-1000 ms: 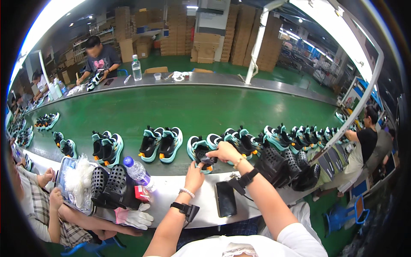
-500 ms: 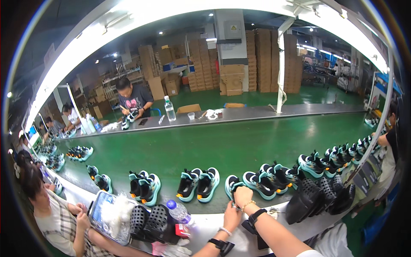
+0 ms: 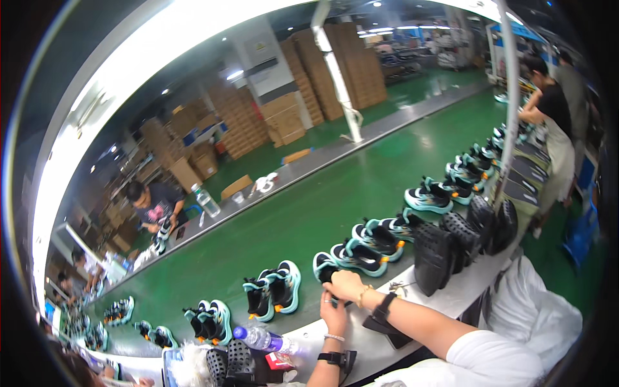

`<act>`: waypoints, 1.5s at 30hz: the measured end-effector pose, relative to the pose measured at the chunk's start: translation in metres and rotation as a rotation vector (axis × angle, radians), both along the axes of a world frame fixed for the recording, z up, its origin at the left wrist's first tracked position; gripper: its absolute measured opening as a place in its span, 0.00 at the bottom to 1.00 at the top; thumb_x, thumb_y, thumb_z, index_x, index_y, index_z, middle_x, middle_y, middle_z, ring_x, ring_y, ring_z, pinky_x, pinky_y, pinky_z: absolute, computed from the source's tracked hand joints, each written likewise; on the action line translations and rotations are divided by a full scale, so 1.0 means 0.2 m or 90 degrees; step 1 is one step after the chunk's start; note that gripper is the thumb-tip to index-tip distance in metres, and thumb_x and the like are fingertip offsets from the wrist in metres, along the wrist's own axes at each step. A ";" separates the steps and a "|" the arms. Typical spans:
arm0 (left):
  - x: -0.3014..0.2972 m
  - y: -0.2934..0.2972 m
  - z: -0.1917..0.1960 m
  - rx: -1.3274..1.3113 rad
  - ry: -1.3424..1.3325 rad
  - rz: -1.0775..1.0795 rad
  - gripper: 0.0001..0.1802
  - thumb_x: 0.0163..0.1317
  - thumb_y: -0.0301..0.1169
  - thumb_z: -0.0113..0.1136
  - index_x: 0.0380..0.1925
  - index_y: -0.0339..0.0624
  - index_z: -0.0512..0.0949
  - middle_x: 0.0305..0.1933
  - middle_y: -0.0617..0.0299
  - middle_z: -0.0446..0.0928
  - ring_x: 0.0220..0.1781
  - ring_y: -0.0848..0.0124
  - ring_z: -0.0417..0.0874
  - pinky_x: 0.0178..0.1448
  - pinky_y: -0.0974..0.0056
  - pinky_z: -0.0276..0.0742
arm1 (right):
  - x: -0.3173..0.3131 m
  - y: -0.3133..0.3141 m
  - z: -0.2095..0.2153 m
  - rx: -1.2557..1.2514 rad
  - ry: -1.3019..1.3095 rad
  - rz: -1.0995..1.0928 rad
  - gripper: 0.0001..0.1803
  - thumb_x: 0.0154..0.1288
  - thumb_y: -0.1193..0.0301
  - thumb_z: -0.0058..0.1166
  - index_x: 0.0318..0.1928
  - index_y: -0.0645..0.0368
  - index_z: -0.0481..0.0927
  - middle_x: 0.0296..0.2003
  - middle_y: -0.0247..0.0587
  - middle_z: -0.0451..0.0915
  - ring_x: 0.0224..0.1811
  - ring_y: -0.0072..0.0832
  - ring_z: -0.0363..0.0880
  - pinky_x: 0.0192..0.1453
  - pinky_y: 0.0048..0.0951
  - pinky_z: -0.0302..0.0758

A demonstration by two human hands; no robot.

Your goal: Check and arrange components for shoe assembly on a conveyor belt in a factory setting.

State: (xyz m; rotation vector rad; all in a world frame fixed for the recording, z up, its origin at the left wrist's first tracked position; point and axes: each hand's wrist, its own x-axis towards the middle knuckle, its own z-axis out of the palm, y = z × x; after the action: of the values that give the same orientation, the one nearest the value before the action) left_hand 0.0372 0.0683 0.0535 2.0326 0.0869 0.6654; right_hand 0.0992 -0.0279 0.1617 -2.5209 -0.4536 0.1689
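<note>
Close in front of me a black sneaker with a pale teal sole [image 3: 323, 260] stands on the green belt, partly hidden by my hands. My right hand [image 3: 346, 287], a yellow bracelet at its wrist, is closed with its fingers curled over the near end of the sneaker. Just below it, my left hand [image 3: 333, 312] is closed at the same end, its fingertips against the right hand. Exactly what the fingertips pinch is hidden. More sneakers of the same kind stand alongside: a pair [image 3: 276, 289] to the left and several [image 3: 362, 256] to the right.
A water bottle with a purple cap [image 3: 263, 338] lies left of my arms, by a red packet [image 3: 280, 361] and black perforated clogs [image 3: 240, 361]. More black clogs [image 3: 433, 251] stand right. A white post [image 3: 509, 116] rises there. Co-workers [image 3: 155, 205] sit across and stand right.
My view has turned to the right and tilted, so the belt now slants up to the right. Both hands stay at the same sneaker.
</note>
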 end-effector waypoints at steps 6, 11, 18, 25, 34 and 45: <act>0.23 0.01 0.21 0.118 -0.064 -0.021 0.21 0.48 0.11 0.48 0.43 0.36 0.77 0.52 0.46 0.77 0.57 0.49 0.76 0.63 0.54 0.68 | -0.42 -0.87 0.43 0.253 -0.320 -0.052 0.12 0.63 0.62 0.58 0.41 0.55 0.84 0.29 0.49 0.83 0.29 0.45 0.83 0.35 0.40 0.77; 0.33 -0.31 0.40 0.074 -0.093 -0.127 0.09 0.58 0.19 0.51 0.38 0.33 0.78 0.42 0.49 0.78 0.44 0.54 0.79 0.52 0.58 0.73 | -0.53 -1.70 0.54 0.155 -0.679 -0.617 0.07 0.68 0.72 0.51 0.39 0.61 0.82 0.34 0.45 0.81 0.40 0.41 0.77 0.45 0.39 0.72; 0.65 -0.42 0.31 0.350 0.092 -0.049 0.08 0.56 0.25 0.54 0.30 0.34 0.82 0.33 0.43 0.82 0.39 0.47 0.83 0.46 0.49 0.77 | -0.49 -1.96 0.21 0.331 -0.621 -0.687 0.13 0.74 0.67 0.43 0.46 0.62 0.79 0.46 0.49 0.80 0.56 0.46 0.74 0.66 0.44 0.63; 0.74 -0.48 0.24 0.511 0.364 -0.092 0.11 0.56 0.26 0.54 0.34 0.31 0.81 0.41 0.36 0.81 0.46 0.42 0.83 0.55 0.48 0.78 | -0.59 -1.83 0.15 0.282 -0.690 -0.706 0.14 0.74 0.68 0.40 0.51 0.60 0.76 0.57 0.41 0.76 0.71 0.44 0.61 0.77 0.51 0.40; 0.85 -0.29 0.06 0.638 0.330 -0.161 0.14 0.58 0.30 0.50 0.33 0.30 0.80 0.38 0.37 0.82 0.43 0.45 0.84 0.49 0.48 0.80 | -0.96 -1.53 -0.48 0.774 -0.421 -0.656 0.38 0.74 0.43 0.35 0.70 0.61 0.54 0.70 0.49 0.57 0.73 0.40 0.55 0.76 0.42 0.52; 0.82 -0.26 0.11 0.643 0.423 -0.218 0.15 0.57 0.33 0.51 0.34 0.32 0.82 0.41 0.37 0.81 0.45 0.45 0.83 0.53 0.48 0.79 | -0.81 -1.60 -0.30 0.215 -0.464 -0.499 0.57 0.46 0.59 0.75 0.70 0.63 0.52 0.70 0.58 0.57 0.72 0.53 0.56 0.75 0.46 0.54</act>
State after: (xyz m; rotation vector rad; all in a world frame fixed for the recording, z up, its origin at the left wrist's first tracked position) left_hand 0.2016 0.0173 0.0761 3.0613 -0.2610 -0.3051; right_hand -0.0619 -0.3480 0.1017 -2.1614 0.2541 -1.0456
